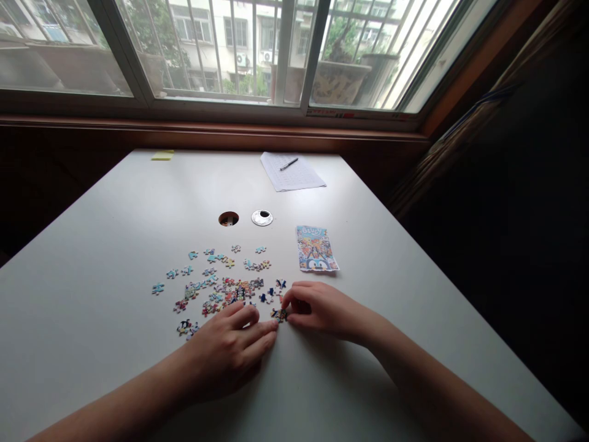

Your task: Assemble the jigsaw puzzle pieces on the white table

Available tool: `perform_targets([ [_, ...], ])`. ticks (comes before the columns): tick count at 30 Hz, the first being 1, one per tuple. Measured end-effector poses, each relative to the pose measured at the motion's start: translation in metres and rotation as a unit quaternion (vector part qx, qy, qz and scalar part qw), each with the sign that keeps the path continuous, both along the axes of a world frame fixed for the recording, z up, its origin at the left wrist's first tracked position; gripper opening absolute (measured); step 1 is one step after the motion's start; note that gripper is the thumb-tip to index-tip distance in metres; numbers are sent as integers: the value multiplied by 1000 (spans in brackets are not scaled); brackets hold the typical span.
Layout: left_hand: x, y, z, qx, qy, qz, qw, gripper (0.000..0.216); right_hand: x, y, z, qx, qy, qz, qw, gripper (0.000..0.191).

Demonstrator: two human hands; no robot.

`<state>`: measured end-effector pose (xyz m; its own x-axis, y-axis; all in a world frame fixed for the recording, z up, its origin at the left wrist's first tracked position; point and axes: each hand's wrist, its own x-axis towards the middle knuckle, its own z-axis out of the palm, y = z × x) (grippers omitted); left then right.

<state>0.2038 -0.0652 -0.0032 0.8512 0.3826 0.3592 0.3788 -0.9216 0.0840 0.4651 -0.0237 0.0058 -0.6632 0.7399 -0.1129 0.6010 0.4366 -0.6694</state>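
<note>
Small jigsaw puzzle pieces (239,285) lie loosely spread over the white table. My left hand (237,341) rests palm down at the near side of the pile. Its fingers stretch to the right, and their tips touch the edge of a small dark, multicoloured cluster of puzzle pieces (278,314). From the other side, my right hand (317,307) curls its thumb and fingers together at the right edge of that same cluster. Several dark blue puzzle pieces (265,297) lie just beyond it. Part of the pile is hidden behind my left hand.
A printed picture card (317,248) lies beyond my right hand. Farther back are a round cable hole (229,219), its metal cover (262,218), paper sheets (292,175) with a pen (289,164), and yellow sticky notes (162,155). A barred window (221,55) stands behind the table.
</note>
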Motion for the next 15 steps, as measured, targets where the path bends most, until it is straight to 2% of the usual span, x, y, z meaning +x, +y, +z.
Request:
perform_targets([
  [15, 0, -1, -1, 9, 1, 2, 1000, 27, 0, 0, 0, -1, -3, -3, 1000, 19],
])
